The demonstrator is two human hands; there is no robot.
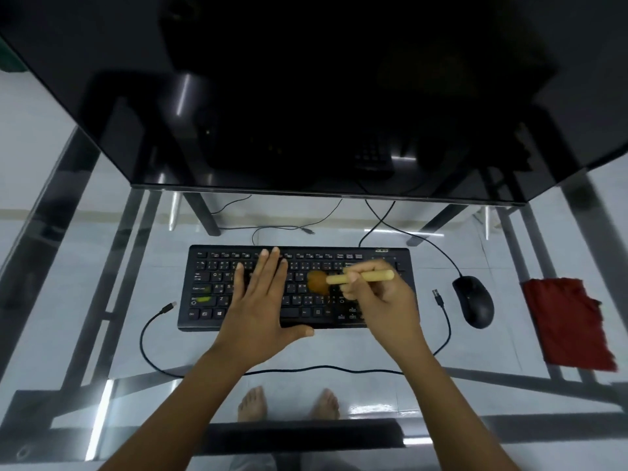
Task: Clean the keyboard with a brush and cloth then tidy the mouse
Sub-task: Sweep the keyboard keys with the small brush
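Observation:
A black keyboard [210, 283] lies flat on the glass desk [102, 300]. My left hand [261, 300] rests flat on its left-middle keys, fingers spread. My right hand [377, 297] grips a brush [367, 277] by its pale wooden handle; the blurred brown bristles touch the keys right of centre. To the keyboard's right sits a black mouse [474, 305], and beyond it a red cloth [567, 328] lies crumpled near the desk's right edge.
A large dark monitor [306, 96] hangs over the back of the desk. The keyboard's cable [149, 341] loops along the front, with loose USB plugs at both sides. The mouse's cable [428, 243] runs back under the monitor. My bare feet show through the glass.

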